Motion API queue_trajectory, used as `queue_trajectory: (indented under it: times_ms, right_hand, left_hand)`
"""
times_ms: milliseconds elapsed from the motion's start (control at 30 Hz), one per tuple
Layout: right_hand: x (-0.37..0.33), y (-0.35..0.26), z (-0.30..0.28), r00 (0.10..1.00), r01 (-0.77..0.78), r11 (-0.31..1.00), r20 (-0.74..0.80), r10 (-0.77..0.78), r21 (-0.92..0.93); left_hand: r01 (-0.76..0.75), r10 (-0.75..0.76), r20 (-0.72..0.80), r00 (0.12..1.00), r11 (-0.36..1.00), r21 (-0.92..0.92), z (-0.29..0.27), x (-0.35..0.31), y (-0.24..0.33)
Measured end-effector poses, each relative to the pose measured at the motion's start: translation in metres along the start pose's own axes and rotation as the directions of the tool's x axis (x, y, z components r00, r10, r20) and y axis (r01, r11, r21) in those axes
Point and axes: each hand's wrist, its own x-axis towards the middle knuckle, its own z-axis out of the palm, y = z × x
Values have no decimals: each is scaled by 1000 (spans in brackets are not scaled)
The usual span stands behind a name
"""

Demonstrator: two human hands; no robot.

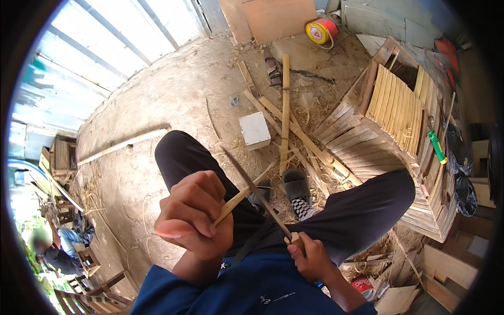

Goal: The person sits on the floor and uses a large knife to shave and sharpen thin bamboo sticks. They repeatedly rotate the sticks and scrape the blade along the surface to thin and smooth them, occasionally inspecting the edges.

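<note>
Bamboo strip (239,198) gripped in closed left hand (191,215); right hand (310,254) fisted around knife (257,193).

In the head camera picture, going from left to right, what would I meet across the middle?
Left hand gripping a thin bamboo strip → long dark knife blade → right hand on the knife's handle → slatted bamboo panel → green-handled tool.

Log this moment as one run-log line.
left hand: grips thin pale bamboo strip | right hand: holds long dark-bladed knife | blade crosses strip | seated above straw-littered dirt floor
</note>
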Motion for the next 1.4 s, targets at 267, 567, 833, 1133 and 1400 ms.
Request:
queue_trajectory:
  times_ms: [267,567,833,1133,1400]
  right_hand:
    - [49,50,-2,876,-480,856,149,458,190]
    - [10,9,18,998,-6,1000,-65,7,11]
    - [45,32,16,918,-394,912,-87,386,-112]
    - [37,3,15,914,-400,915,95,395,42]
    - [59,36,25,976,-211,965,29,218,-158]
  left_hand:
    - [20,-20,5,1000,1000,-7,-6,1,3]
    - [12,-16,-66,998,998,-58,-7,-8,3]
    - [-24,23,-160,987,1000,-5,-17,-5,2]
    - [-16,13,-119,993,1000,-24,-18,-14,7]
    - [-59,57,-125,991,998,-9,-25,-14,6]
